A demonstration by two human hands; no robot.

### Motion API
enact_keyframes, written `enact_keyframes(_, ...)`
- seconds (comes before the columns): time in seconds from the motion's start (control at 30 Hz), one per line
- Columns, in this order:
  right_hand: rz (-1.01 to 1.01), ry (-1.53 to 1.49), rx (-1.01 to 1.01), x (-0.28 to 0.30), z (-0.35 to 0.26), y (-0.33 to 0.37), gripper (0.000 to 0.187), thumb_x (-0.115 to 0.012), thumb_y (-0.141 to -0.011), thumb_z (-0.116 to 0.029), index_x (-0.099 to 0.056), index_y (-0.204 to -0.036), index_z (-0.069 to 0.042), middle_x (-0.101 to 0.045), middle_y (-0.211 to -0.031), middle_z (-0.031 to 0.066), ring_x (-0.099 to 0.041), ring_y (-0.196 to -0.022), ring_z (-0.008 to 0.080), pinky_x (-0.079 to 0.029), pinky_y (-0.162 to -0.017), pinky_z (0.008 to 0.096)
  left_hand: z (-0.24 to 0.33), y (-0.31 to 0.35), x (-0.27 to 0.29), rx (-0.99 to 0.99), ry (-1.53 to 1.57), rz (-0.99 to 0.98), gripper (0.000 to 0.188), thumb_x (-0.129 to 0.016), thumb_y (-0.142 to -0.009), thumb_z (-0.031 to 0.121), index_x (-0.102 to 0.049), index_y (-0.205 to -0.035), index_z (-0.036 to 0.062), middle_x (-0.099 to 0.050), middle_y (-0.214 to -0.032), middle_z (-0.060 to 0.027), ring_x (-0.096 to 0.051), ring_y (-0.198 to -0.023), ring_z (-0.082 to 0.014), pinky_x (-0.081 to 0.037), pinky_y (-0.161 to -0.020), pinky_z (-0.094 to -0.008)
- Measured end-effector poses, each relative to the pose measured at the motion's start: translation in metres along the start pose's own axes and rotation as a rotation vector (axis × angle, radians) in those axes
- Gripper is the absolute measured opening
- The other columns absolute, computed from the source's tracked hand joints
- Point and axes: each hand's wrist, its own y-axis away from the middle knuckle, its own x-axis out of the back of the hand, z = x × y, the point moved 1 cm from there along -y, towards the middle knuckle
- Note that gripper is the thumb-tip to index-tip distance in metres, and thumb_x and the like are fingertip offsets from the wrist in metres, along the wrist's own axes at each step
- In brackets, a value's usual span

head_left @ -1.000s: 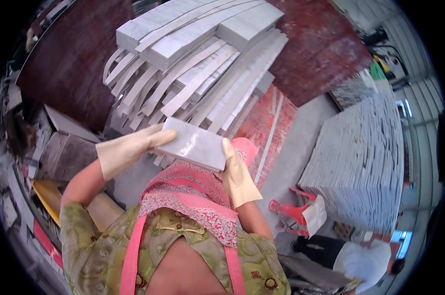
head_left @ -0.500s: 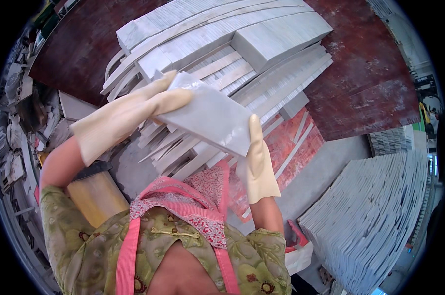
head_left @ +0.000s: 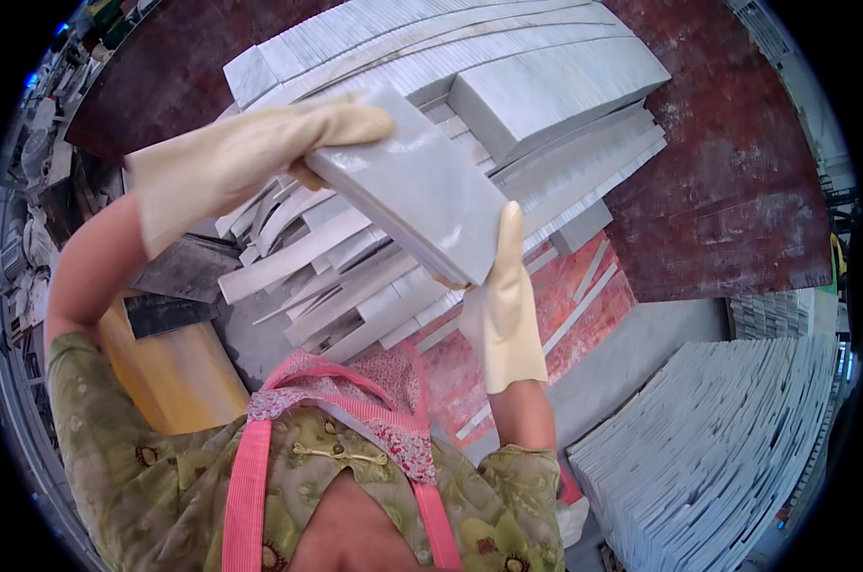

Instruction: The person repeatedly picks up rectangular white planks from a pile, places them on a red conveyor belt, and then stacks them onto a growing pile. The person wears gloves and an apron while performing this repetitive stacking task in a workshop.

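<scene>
Both my hands wear long cream rubber gloves. Between them they hold a flat rectangular pale grey stone tile (head_left: 422, 181), tilted, its upper face smooth and shiny. My left hand (head_left: 341, 129) grips the far left end, thumb on top and fingers curled under the edge. At the near right end is my right hand (head_left: 506, 272), its thumb along the side and its other fingers mostly hidden beneath. The edge looks thick; whether it is one tile or several pressed together, I cannot tell. Beyond it rows of stone tiles (head_left: 565, 81) stand packed on edge.
Loose stone strips (head_left: 355, 305) stick out below the held tile. Dark red boards (head_left: 718, 162) lie behind and to the right. A big stack of thin slabs (head_left: 708, 439) stands at the near right. A yellowish panel (head_left: 174, 372) leans at the left, near stone scraps (head_left: 41, 229).
The tile has shifted slightly to the right and turned a little, showing more of its near edge. My left hand has rotated with it, its wrist swinging outward. Both hands keep their hold.
</scene>
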Motion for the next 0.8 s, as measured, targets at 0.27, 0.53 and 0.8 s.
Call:
enact_keyframes(0.27, 0.056, -0.091, -0.253, 0.038, 0.039, -0.064, 0.095, -0.034, -0.092, -0.081, -0.046, -0.146, -0.004, -0.064, -0.130, 0.0166, -0.069, -0.108, 0.0264, -0.059, -0.076, 0.0291, -0.035, -0.094, -0.019, 0.081, 0.174, -0.028, 0.071, -0.063, -0.088, 0.062, -0.069, -0.120, -0.0011, -0.068, -0.106, -0.0139, -0.065, -0.085, -0.0179, -0.052, -0.077, -0.0242)
enact_keyframes(0.53, 0.015, -0.230, -0.331, 0.064, 0.046, -0.131, 0.111, -0.020, -0.089, -0.087, -0.023, -0.155, 0.002, -0.058, -0.134, 0.0261, -0.071, -0.096, 0.0370, -0.064, -0.062, 0.0319, -0.013, -0.186, -0.004, 0.321, -0.216, 0.227, 0.085, -0.070, -0.078, 0.067, -0.066, -0.123, -0.0050, -0.068, -0.117, -0.0254, -0.074, -0.070, -0.0308, -0.059, -0.046, -0.0319)
enact_keyframes(0.8, -0.049, -0.288, -0.479, 0.125, 0.081, -0.160, 0.112, -0.017, -0.095, -0.080, -0.038, -0.127, 0.026, -0.066, -0.101, 0.0392, -0.072, -0.074, 0.0378, -0.054, -0.054, 0.0264, -0.052, -0.202, -0.015, 0.100, -0.089, 0.055, 0.080, -0.048, -0.094, 0.065, -0.058, -0.136, -0.0023, -0.060, -0.131, -0.0229, -0.071, -0.093, -0.0272, -0.059, -0.075, -0.0373)
